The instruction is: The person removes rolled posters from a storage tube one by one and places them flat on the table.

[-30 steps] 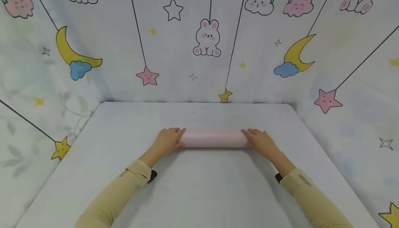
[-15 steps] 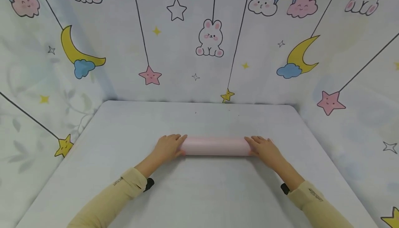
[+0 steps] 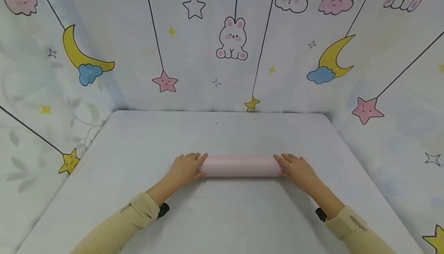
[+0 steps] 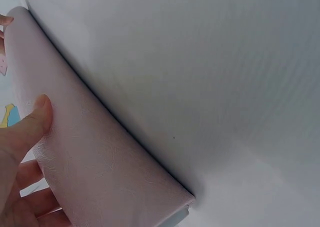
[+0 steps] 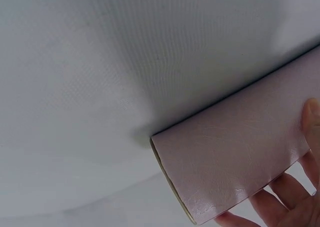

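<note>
A pink rolled-up mat [image 3: 241, 166] with a shiny, finely creased, leather-like surface lies crosswise on the white table [image 3: 222, 223]. My left hand [image 3: 185, 168] holds its left end, and my right hand [image 3: 299, 172] holds its right end. In the left wrist view the thumb [image 4: 37, 119] presses on the mat's near side while the fingers reach round the far side. The right wrist view shows the same grip, with the right thumb [image 5: 311, 119] on the pink surface and the fingers curled behind. A thin, pale yellowish edge shows at the mat's end there.
The white tabletop stretches around the mat on all sides. Behind and beside it stand cloth-like walls [image 3: 194, 61] printed with rabbits, moons and stars. Tan sleeves [image 3: 121, 223] and dark wrist bands cover my forearms.
Both hands have drawn the pink rolled-up mat a little nearer to me, away from the table's back edge. The grip at both ends looks the same.
</note>
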{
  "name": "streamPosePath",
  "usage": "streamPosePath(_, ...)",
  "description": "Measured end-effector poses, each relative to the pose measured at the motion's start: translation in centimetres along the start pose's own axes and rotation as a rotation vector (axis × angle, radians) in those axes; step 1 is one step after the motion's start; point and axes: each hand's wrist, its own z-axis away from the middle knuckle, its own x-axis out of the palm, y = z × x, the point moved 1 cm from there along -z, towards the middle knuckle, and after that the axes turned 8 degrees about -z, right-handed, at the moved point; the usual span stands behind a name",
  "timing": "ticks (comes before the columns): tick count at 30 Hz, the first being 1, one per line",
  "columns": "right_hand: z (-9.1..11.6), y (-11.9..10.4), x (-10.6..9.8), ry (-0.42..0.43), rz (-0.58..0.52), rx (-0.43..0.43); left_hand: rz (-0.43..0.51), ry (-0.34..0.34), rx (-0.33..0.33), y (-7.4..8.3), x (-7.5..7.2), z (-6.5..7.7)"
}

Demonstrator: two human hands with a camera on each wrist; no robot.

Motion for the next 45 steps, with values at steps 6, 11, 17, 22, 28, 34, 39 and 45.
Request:
streamPosePath(6, 0.2, -0.3, 0.0, -0.004, -0.015, -0.005, 0.003, 0.028, -0.002, 0.2, -0.2, 0.7)
streamPosePath(11, 0.4, -0.2, 0.0, 0.003, -0.003, -0.009, 0.007, 0.042, 0.004, 0.2, -0.1, 0.8)
streamPosePath(17, 0.6, -0.3, 0.1, 0.039, 0.015, -0.038, 0.042, 0.044, -0.01, 0.3, 0.0, 0.7)
streamPosePath(22, 0.6, -0.5, -0.2, 0.055, 0.012, -0.033, 0.061, 0.058, -0.041, 0.6, 0.0, 0.7)
streamPosePath(28, 0.8, -0.7, -0.2, 0.044, -0.02, -0.021, 0.106, -0.006, -0.078, 0.8, -0.1, 1.1)
streamPosePath(34, 0.6, -0.6, 0.0, 0.075, -0.033, -0.042, 0.124, -0.043, -0.079, 0.3, -0.2, 1.3)
streamPosePath(39, 0.7, -0.7, 0.0, 0.08, -0.052, -0.032, 0.144, -0.044, -0.059, 0.2, -0.3, 1.3)
streamPosePath(45, 0.9, -0.7, 0.0, 0.063, -0.07, -0.019, 0.158, -0.05, -0.068, 0.3, -0.3, 1.3)
